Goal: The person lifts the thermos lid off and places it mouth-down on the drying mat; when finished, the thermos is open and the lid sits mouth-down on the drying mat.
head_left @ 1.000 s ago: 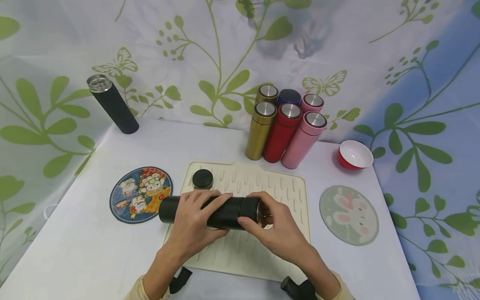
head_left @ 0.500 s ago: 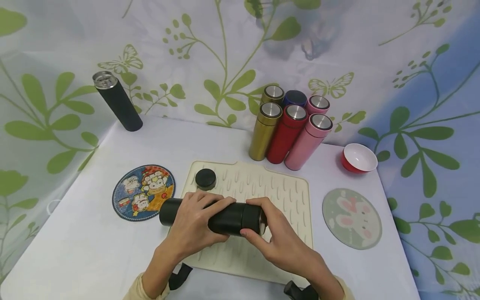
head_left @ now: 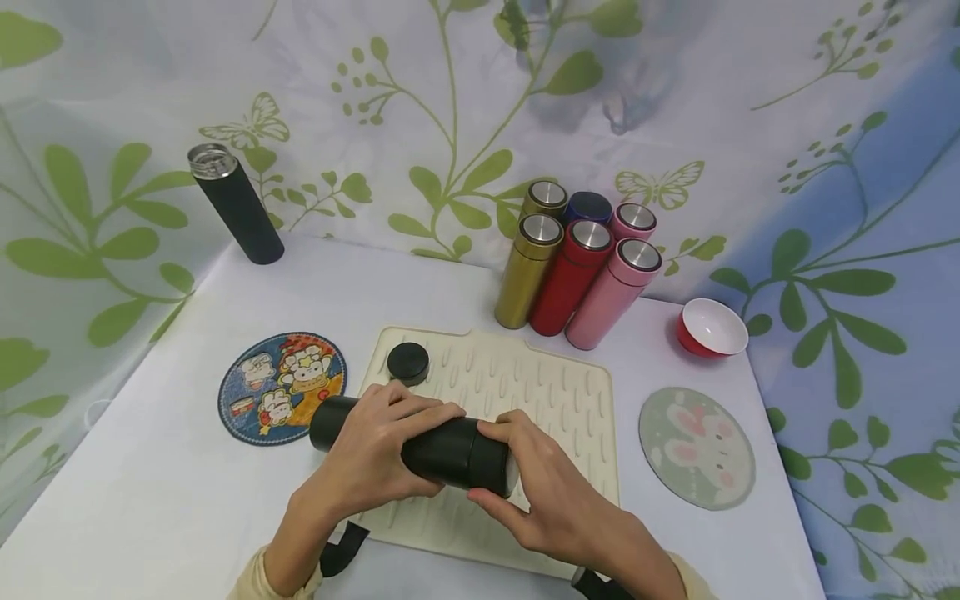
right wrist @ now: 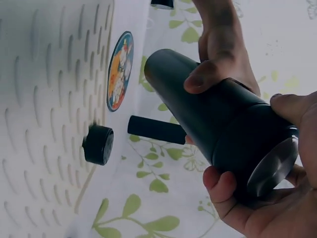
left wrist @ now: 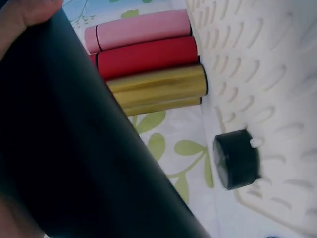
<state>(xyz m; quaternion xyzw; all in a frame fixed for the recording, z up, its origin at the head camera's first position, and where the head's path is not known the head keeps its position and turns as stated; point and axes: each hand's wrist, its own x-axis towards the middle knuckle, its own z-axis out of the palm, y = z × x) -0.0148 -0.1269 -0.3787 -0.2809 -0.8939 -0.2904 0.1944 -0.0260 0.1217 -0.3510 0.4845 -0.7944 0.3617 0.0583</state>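
A black thermos bottle (head_left: 442,450) is held almost lying flat above the cream ridged mat (head_left: 555,387). My left hand (head_left: 378,454) grips the bottle's body from above, fingers over it and thumb beneath. At the right end, my right hand (head_left: 547,483) holds the black lid (head_left: 491,467), its thumb and fingers curled round the rim. The lid's silver top (right wrist: 275,168) shows in the right wrist view. In the left wrist view the dark body (left wrist: 84,129) fills much of the frame. A separate black cap (head_left: 408,362) sits on the mat's far left corner.
An uncapped black bottle (head_left: 238,204) stands at the back left. Several coloured bottles cluster at the back, including a gold one (head_left: 528,271), a red one (head_left: 572,275) and a pink one (head_left: 611,292). A red bowl (head_left: 712,327), a colourful round mat (head_left: 281,387) and a rabbit mat (head_left: 697,448) flank the work.
The bottle's lid end has dipped and swung nearer to me, so the bottle slants more. My right hand has shifted its hold on the lid and moved slightly down with it.
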